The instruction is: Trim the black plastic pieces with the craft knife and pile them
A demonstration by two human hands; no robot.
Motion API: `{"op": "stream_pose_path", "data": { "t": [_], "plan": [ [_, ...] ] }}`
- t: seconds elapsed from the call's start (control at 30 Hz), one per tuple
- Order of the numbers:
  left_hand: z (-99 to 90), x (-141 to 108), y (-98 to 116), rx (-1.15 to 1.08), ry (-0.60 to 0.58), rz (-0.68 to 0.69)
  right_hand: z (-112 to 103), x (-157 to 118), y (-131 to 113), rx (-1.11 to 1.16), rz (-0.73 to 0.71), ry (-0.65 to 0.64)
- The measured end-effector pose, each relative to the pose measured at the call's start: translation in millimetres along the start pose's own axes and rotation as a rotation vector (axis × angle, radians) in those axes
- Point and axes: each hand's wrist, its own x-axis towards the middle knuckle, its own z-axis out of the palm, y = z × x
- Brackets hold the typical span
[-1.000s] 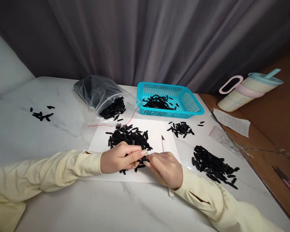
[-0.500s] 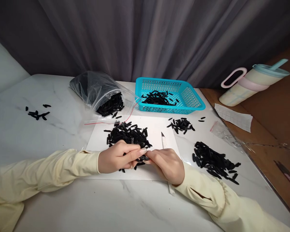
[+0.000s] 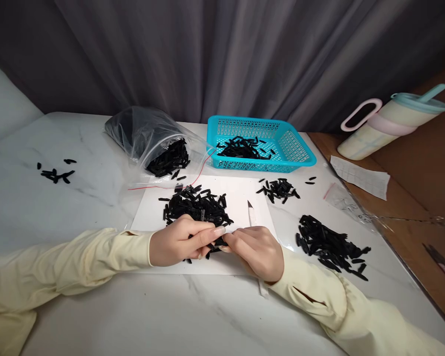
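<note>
Loose pieces: While the camera view has tilted since the first frame, these black pieces lie scattered at the left of the frame.
Clear bag: upper left of centre, the bag lies on its side, black pieces at its mouth; it sits higher in the frame than before.
Left hand: at centre, the left hand keeps its thumb closed against its curled fingers; dark pieces show by the tips, but I cannot tell which, if any, it grips.
Main pile: black pieces are heaped at centre on a white sheet, just beyond and partly under the hands.
Pale tool: right of the pile, its dark tip up, the tool is partly covered by the right hand.
Right hand: the right hand is curled shut, its fingertips now nearer the left thumb; its hold is hidden.
Blue basket: upper centre, the basket contains black pieces.
Side piles: a small pile lies right of centre, a larger pile lower right.
Tumbler: upper right, the tilted-looking tumbler shows higher and farther right than earlier.
</note>
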Motion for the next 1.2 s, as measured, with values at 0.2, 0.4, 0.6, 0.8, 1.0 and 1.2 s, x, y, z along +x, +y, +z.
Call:
{"op": "stream_pose_path", "data": {
  "t": [0.2,0.4,0.6,0.8,1.0,1.2],
  "plan": [
    [0.0,-1,0,-0.012,-0.001,-0.005,1,-1,1,0.009,0.010,-0.003],
    [0.8,-1,-2,-0.012,-0.007,-0.013,0,0,1,0.012,0.013,0.008],
    [0.0,-1,-1,-0.045,-0.013,-0.039,-1,4,-2,0.120,0.070,-0.021],
    [1.7,4,2,-0.316,0.012,-0.154,-76,22,39,0.458,0.324,-0.793],
    [2.5,9,-5,-0.411,-0.001,-0.195,-133,2,90,0.419,0.910,-1.410],
    [2.3,10,-7,-0.437,-0.006,-0.211,-134,-18,115,0.239,1.103,-1.438]
  ]
}}
